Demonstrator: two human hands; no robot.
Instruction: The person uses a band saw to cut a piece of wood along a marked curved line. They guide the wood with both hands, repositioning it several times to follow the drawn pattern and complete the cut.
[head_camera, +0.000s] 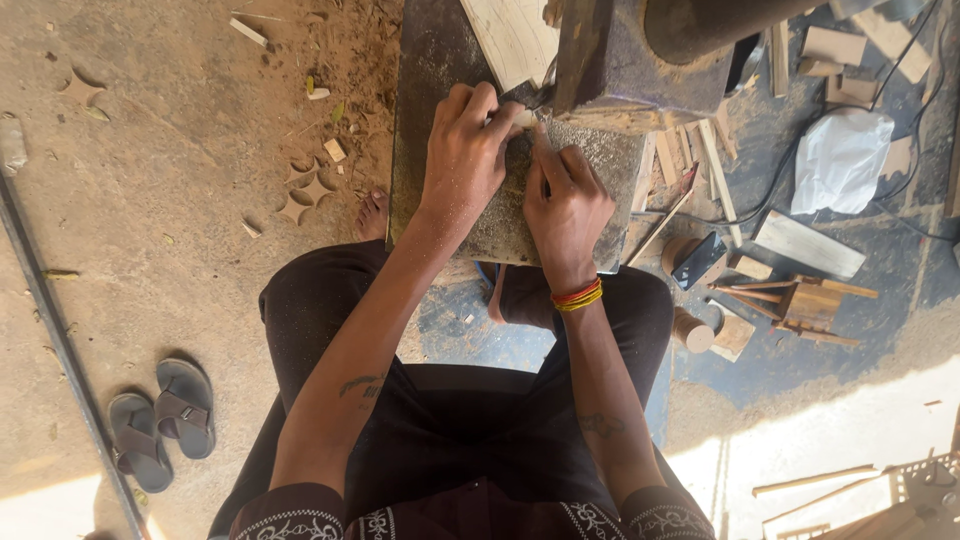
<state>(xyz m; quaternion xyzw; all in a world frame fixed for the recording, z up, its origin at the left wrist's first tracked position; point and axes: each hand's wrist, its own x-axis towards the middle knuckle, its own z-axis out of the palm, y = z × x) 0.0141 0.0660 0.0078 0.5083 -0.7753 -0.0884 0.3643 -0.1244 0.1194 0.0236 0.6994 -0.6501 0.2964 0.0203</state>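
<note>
Seen from above, a seated person in dark trousers leans over a dusty metal tabletop (440, 60) coated with sawdust. The left hand (465, 150) is curled closed, its fingers pinching a small pale wood piece (524, 119) at the far end of the tabletop, right beside the dark machine block (610, 60). The right hand (565, 205) lies just right of the left hand, also closed, its fingertips pressing on the same wood piece; a red and yellow bangle (578, 296) circles that wrist. A pale plank (510, 35) rests on the far part of the tabletop, left of the machine block. On the dirt floor to the left lie star-shaped wood offcuts (305, 190), and nearer, a pair of grey sandals (160, 420). To the right, wood scraps (800, 300) are scattered on the floor, with a white bag (840, 160) farther off beside a black cable (900, 60). A bare foot (372, 215) shows at the tabletop's left edge.
</note>
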